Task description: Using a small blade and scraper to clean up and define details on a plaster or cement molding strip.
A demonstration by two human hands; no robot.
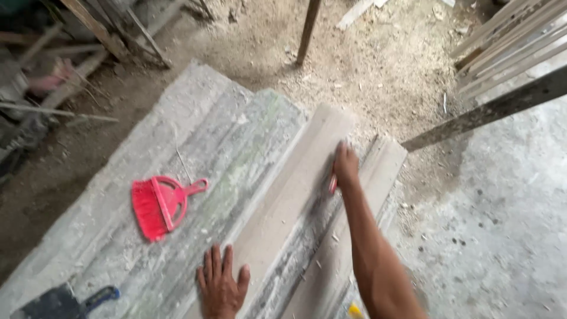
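I see my left hand [221,287] pressed flat, fingers spread, on the near end of a pale wooden plank [295,195] at centre frame. My right hand [345,167] grips a small red-tipped tool [333,185] against the plank's far edge. A red hand brush [159,205] lies left.

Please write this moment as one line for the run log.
left hand flat on plank | right hand holds red tool at far end | red brush beside
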